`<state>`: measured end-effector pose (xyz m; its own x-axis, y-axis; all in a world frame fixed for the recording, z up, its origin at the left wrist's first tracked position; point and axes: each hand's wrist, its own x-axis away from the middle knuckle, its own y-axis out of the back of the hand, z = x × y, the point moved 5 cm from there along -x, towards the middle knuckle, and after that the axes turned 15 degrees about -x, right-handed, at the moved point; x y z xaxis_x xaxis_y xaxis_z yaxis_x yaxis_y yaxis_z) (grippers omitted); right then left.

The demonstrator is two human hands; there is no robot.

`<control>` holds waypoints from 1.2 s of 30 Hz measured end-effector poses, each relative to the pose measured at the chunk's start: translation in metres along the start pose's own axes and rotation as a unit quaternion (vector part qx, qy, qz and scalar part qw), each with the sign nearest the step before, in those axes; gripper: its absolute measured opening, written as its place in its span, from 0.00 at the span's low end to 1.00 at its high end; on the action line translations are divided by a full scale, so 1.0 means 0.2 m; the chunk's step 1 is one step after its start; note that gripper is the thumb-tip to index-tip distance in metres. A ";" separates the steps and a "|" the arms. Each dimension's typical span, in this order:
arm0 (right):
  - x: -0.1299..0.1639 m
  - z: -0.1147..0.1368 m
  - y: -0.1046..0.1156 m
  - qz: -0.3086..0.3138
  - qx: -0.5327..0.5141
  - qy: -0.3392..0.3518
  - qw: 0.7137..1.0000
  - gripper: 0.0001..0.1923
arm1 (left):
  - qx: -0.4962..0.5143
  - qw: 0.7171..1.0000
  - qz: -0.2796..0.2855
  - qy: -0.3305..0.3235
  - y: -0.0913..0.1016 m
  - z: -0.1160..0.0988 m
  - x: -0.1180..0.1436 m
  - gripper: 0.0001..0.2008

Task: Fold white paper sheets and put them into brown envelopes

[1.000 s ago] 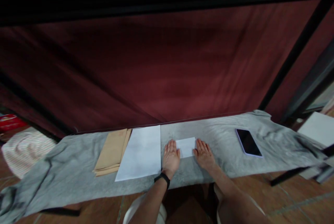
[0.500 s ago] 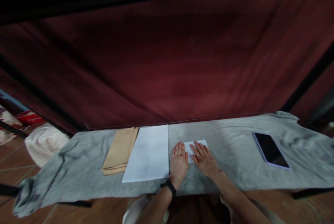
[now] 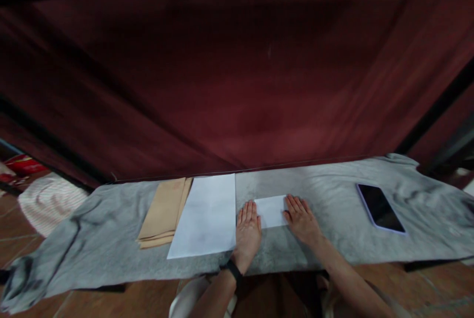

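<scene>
A small white rectangle of folded paper (image 3: pixel 271 211) lies flat on the grey cloth, between my two hands. My left hand (image 3: pixel 248 229) rests flat at its left edge, fingers stretched out; a black band circles that wrist. Across from it, my right hand (image 3: pixel 301 218) lies flat over the right edge of the paper, fingers extended. Just left of my left hand is a larger stack or sheet of white paper (image 3: pixel 205 217). Brown paper envelopes (image 3: pixel 163 212) lie partly under its left side.
A phone in a lilac case (image 3: pixel 380 208) lies at the right on the grey cloth (image 3: pixel 333 184) covering the narrow bench. A dark red fabric wall (image 3: pixel 240 86) rises behind it. A striped cloth (image 3: pixel 52 204) is at the far left, beyond the bench.
My right hand has slid rightward across the small folded paper to its right edge, uncovering its middle. My left hand stays at the left edge. The view has shifted slightly.
</scene>
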<state>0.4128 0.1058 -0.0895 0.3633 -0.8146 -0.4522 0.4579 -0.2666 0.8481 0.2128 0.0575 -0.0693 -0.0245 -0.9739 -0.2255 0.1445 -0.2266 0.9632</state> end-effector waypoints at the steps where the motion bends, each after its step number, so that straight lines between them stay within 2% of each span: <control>1: -0.02 0.02 0.01 -0.001 -0.009 -0.001 1.000 0.26 | 0.000 1.000 -0.008 -0.004 0.01 0.00 0.00 0.27; 3: -0.07 0.08 0.02 0.006 -0.040 -0.002 0.999 0.26 | 0.003 0.999 -0.030 -0.033 0.04 -0.03 0.02 0.28; 7: -0.13 0.19 -0.01 0.056 -0.134 -0.004 0.989 0.26 | 0.027 0.990 -0.048 -0.127 0.05 -0.16 0.05 0.29; 12: -0.14 0.26 -0.06 0.105 -0.162 0.001 0.981 0.25 | 0.026 0.989 -0.038 -0.140 -0.04 -0.23 0.10 0.31; 15: -0.14 0.26 -0.08 0.115 -0.139 0.007 0.984 0.25 | 0.024 0.988 -0.038 -0.145 -0.06 -0.22 0.12 0.32; 19: -0.13 0.23 -0.09 0.126 -0.113 -0.007 0.986 0.25 | 0.025 0.988 -0.033 -0.147 -0.04 -0.18 0.13 0.32; 23: -0.13 0.20 -0.09 0.120 -0.087 -0.034 0.988 0.26 | 0.028 0.991 -0.030 -0.127 -0.02 -0.12 0.17 0.35; 27: -0.12 0.19 -0.09 0.106 -0.084 -0.027 0.990 0.26 | 0.024 0.991 -0.043 -0.124 -0.01 -0.07 0.22 0.37; 32: -0.13 0.18 -0.10 0.101 -0.087 -0.031 0.991 0.27 | 0.003 0.991 -0.070 -0.117 -0.01 -0.06 0.27 0.38; 36: -0.13 0.21 -0.09 0.099 -0.105 -0.010 0.989 0.28 | 0.000 0.992 -0.062 -0.108 0.01 -0.07 0.26 0.38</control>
<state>0.3618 0.1104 -0.0807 0.4474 -0.8506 -0.2762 0.5391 0.0101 0.8421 0.2258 0.0061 -0.0811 -0.2536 -0.9180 -0.3050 0.1282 -0.3444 0.9300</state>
